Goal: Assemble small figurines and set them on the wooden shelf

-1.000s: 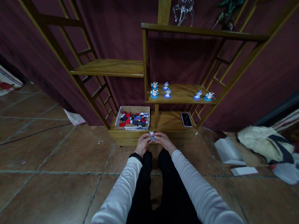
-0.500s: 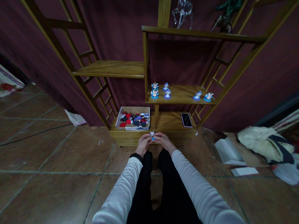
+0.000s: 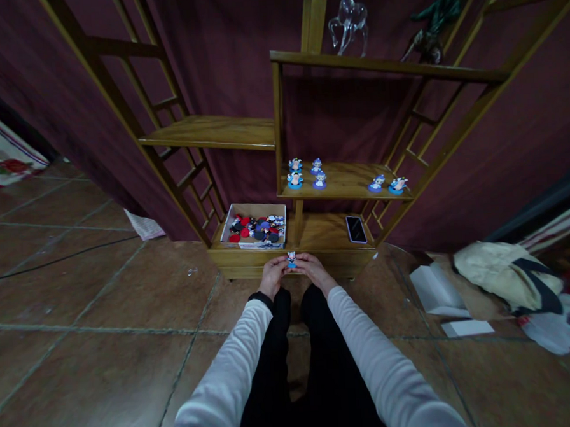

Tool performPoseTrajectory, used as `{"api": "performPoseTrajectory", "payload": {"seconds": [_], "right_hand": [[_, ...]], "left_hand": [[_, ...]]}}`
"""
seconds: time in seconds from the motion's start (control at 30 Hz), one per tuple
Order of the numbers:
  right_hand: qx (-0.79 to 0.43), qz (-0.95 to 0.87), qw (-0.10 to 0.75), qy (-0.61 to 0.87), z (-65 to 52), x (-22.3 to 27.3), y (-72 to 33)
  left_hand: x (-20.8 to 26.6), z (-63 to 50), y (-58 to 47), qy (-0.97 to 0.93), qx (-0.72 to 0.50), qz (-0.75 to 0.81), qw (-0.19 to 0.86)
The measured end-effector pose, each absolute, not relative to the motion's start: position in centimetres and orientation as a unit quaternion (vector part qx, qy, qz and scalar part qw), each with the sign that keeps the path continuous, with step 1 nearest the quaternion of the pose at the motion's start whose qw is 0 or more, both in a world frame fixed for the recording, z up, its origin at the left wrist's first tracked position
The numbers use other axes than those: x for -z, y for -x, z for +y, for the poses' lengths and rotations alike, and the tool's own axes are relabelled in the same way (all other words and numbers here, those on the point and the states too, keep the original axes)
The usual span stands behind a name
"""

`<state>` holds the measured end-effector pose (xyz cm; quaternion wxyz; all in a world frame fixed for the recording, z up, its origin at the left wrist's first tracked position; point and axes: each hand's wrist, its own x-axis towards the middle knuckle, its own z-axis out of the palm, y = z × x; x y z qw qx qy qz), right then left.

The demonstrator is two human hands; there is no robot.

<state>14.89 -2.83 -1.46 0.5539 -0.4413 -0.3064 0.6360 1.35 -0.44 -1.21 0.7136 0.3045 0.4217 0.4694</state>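
Between my left hand and my right hand is a small figurine with a white head and a blue base. The fingertips of both hands close on it from either side, in front of the cabinet's low drawer front. Just beyond my left hand, a cardboard box holds many jumbled figurines with red, black and purple bases. On the shelf above, blue-based figurines and purple-based figurines stand in a group at the left. Another purple one and blue one stand at the right.
A phone lies on the lower shelf. Higher up stand a glass horse and a dark green statue. White boxes and a cream bag lie on the floor at right; a cable runs at left.
The figurine has tilted or turned slightly between my fingertips. My hands stay in nearly the same place, and the shelf figurines have not moved.
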Motion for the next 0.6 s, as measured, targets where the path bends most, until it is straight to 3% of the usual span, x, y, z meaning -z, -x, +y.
{"api": "performPoseTrajectory", "payload": {"seconds": [0.6], "right_hand": [[-0.638,-0.338,0.551,0.419,-3.07,1.06,-14.56]], "left_hand": [[1.51,-0.31,-1.73,-0.340,-0.470,0.440,0.686]]}}
